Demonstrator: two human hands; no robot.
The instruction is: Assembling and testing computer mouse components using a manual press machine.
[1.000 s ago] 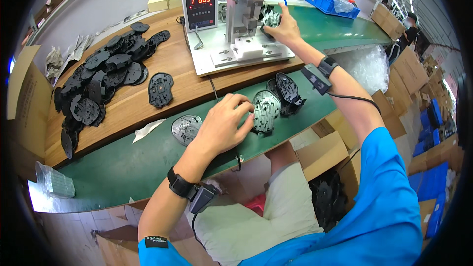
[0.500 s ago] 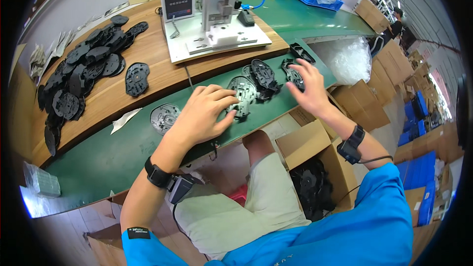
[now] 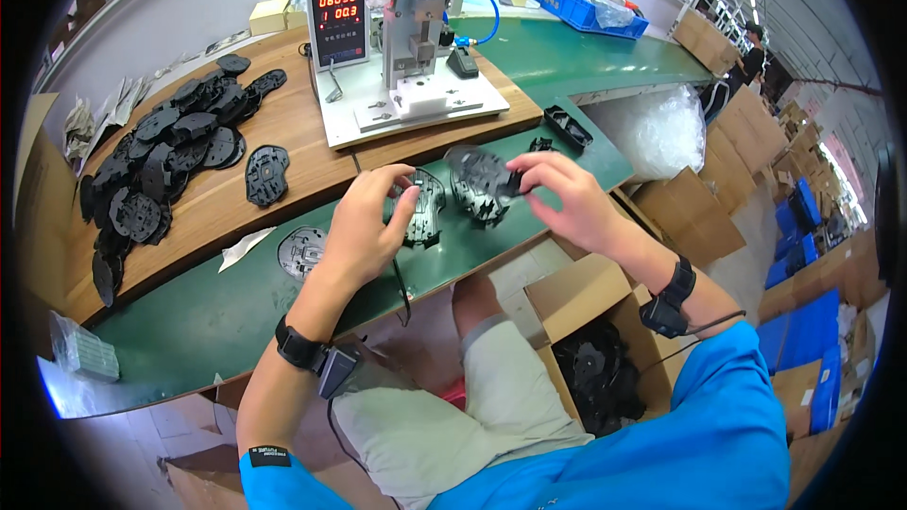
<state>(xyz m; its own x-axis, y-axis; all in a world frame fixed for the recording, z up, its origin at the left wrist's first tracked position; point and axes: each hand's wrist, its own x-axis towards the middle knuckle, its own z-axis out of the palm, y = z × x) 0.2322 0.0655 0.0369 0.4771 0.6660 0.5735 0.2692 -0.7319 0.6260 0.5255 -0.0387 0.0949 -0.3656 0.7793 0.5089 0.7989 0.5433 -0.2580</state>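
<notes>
My left hand [image 3: 370,219] is curled at the left edge of a black plastic computer-mouse base [image 3: 428,212] on the green bench, thumb and fingers closed on that edge. A thin cable hangs near it over the bench front. My right hand [image 3: 559,194] pinches the right end of a dark oval mouse shell [image 3: 480,170], raised and tilted. Beneath that shell lies another black mouse base [image 3: 487,212], partly covered. Left of my left hand a further mouse base [image 3: 302,252] lies flat, its edge beside my wrist.
Dark shells pile up on the wooden board [image 3: 312,166], with one shell [image 3: 267,176] apart. Behind stands a press [image 3: 413,57] with a display box [image 3: 339,24]. A black tray [image 3: 568,128] sits at right. An open carton [image 3: 605,307] of black parts stands below the bench.
My left hand has shifted left, and the mouse base beside it has slid left too. My right hand, open before, has come down and left and now grips a raised mouse shell.
</notes>
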